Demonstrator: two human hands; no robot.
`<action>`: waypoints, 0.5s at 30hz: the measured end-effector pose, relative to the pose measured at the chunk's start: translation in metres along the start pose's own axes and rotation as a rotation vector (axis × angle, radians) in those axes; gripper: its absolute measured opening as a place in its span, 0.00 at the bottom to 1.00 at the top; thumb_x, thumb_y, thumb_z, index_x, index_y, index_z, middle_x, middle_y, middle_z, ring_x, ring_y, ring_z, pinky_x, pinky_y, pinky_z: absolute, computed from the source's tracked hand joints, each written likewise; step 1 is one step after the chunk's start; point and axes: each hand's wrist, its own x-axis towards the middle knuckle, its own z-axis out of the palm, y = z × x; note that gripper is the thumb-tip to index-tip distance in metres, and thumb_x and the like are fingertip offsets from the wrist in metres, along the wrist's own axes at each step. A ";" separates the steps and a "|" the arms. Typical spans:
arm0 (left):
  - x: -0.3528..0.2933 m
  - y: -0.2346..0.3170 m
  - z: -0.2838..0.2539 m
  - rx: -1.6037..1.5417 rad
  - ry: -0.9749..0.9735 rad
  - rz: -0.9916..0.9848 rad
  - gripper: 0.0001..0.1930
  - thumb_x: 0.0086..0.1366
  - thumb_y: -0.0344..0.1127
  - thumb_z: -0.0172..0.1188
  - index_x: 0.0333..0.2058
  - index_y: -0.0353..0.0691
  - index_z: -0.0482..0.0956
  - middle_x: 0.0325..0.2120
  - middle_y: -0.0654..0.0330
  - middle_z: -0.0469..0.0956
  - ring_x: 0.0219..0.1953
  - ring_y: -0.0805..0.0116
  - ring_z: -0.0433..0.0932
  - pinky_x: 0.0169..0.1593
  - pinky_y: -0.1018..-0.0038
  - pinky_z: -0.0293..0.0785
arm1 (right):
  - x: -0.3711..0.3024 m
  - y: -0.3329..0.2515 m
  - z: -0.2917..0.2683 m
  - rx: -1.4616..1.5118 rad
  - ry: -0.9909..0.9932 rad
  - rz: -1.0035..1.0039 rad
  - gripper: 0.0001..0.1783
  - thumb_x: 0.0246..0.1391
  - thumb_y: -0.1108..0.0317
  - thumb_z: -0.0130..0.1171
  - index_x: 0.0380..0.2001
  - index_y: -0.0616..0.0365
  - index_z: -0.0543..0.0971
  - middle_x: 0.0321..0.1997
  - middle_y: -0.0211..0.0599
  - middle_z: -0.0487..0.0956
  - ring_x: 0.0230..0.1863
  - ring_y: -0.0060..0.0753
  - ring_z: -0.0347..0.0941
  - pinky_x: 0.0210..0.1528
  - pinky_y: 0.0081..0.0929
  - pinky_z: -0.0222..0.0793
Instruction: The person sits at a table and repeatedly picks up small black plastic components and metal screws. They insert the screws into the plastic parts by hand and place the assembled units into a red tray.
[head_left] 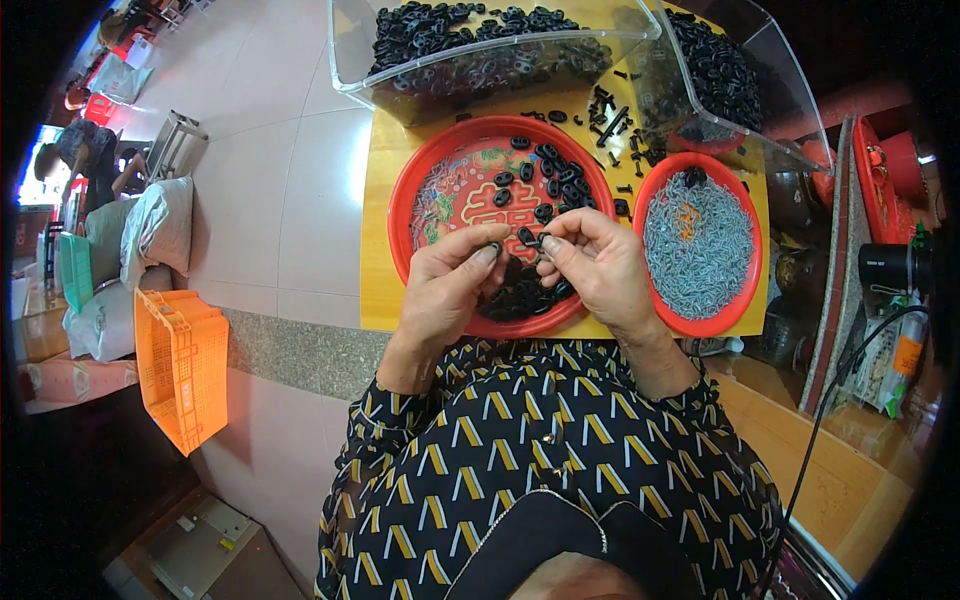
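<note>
Both my hands are above a red round tray [403,195] with a patterned bottom. My left hand [445,280] pinches a small dark piece [494,248] between thumb and finger; most of it is hidden. Between the fingertips of my right hand [610,265] is a small black plastic part [530,238], its exact shape partly covered. Loose black oval pieces with two holes [571,188] lie in the tray's right side, and more black pieces [520,295] are heaped near its front, under my hands. Some small screws lie at the tray's left.
A red oval tray [757,262] of silver screws [700,255] stands at the right. Two clear bins [500,50] [710,75] of black parts are at the back of the yellow table [380,250]. Loose black pieces [612,125] lie between them. An orange crate [182,370] stands at the left.
</note>
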 end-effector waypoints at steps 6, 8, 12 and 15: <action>0.001 -0.005 -0.005 -0.074 0.004 0.087 0.13 0.53 0.23 0.55 0.39 0.33 0.70 0.25 0.61 0.72 0.24 0.75 0.70 0.27 0.81 0.66 | -0.002 -0.004 0.002 -0.017 -0.006 0.008 0.05 0.47 0.77 0.52 0.30 0.64 0.71 0.25 0.29 0.73 0.24 0.15 0.70 0.23 0.12 0.68; 0.001 -0.007 -0.006 -0.089 -0.003 0.094 0.12 0.52 0.23 0.56 0.38 0.33 0.70 0.24 0.60 0.72 0.24 0.75 0.70 0.26 0.81 0.66 | -0.001 -0.001 0.003 -0.018 -0.005 0.004 0.05 0.47 0.76 0.53 0.30 0.64 0.71 0.25 0.28 0.72 0.23 0.14 0.69 0.23 0.12 0.67; -0.001 -0.006 -0.002 -0.083 0.040 0.080 0.13 0.51 0.22 0.57 0.37 0.33 0.70 0.23 0.62 0.72 0.23 0.78 0.69 0.25 0.84 0.65 | -0.001 -0.001 0.004 -0.039 -0.020 0.007 0.06 0.48 0.77 0.52 0.32 0.64 0.71 0.25 0.29 0.72 0.24 0.15 0.69 0.24 0.12 0.68; 0.000 -0.006 -0.001 -0.087 0.052 0.077 0.12 0.51 0.22 0.57 0.37 0.33 0.71 0.24 0.62 0.72 0.23 0.78 0.69 0.25 0.84 0.64 | -0.001 -0.001 0.007 -0.025 -0.006 0.017 0.06 0.47 0.77 0.52 0.32 0.64 0.71 0.25 0.29 0.72 0.23 0.14 0.69 0.23 0.11 0.67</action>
